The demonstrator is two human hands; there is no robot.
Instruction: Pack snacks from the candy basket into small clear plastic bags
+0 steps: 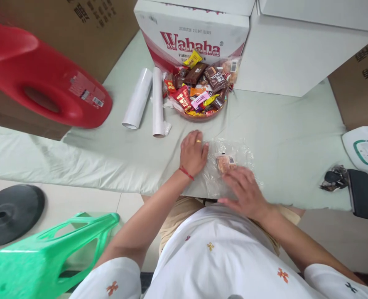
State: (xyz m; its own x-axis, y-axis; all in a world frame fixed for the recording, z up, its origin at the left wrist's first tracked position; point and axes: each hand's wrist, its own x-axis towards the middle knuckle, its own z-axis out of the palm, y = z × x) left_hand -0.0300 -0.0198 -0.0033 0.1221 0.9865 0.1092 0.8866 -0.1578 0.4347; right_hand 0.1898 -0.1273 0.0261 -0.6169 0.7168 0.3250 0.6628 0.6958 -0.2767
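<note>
A small snack packet point(225, 163) with a pinkish-orange content and a barcode lies on a sheet of clear plastic film point(243, 151) near the table's front edge. Reaching in from the right, my right hand point(246, 189) has its fingers stretched out, with the tips at the packet's lower edge; it does not grip it. To the left of the film, my left hand point(192, 153) rests palm down on the cloth, fingers lightly bent and holding nothing. It wears a ring and a red wrist string.
Behind the hands stands a bowl point(199, 117) of wrapped sweets, before a Wahaha carton point(196, 37). Two white rolls point(138, 99) lie left of it. A red jug point(47, 79) is far left; keys point(334, 177) and a phone point(361, 194) lie right. A green stool point(47, 253) stands below.
</note>
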